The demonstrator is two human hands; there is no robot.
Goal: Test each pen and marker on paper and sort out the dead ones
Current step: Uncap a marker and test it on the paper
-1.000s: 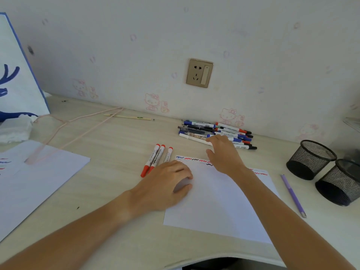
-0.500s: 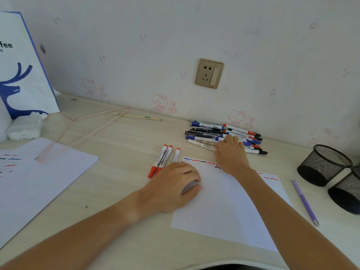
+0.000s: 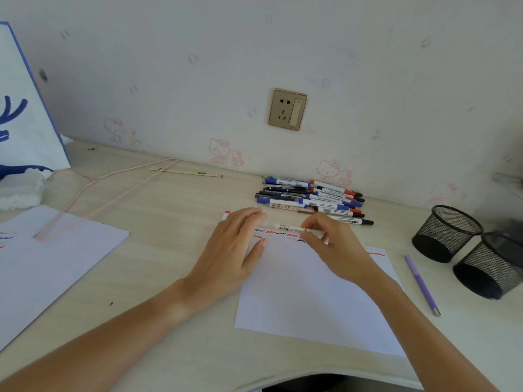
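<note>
A pale wooden tabletop (image 3: 158,210) meets a white wall with faint pink cat stickers and a gold socket (image 3: 287,109). At far left stands a white bag (image 3: 25,108) with blue print, a white wad (image 3: 19,190) below it, and a pink cord (image 3: 99,193) running onto a scribbled sheet (image 3: 51,267). A thin stick (image 3: 184,172) lies near the wall. The left hand (image 3: 229,253) hangs over the tabletop at the left edge of the paper (image 3: 314,295), fingers straight, their tips reaching the left end of the marker (image 3: 288,228); a red cap (image 3: 225,215) shows just behind it. The marker lies level over the squiggles at the paper's far edge. The right hand (image 3: 334,250) pinches the marker's right end with curled fingers. Behind, against the wall, sits the pile (image 3: 311,199) of pens and markers. Right of the paper lies a purple pen (image 3: 421,284), then two black mesh cups (image 3: 467,250) on their sides.
</note>
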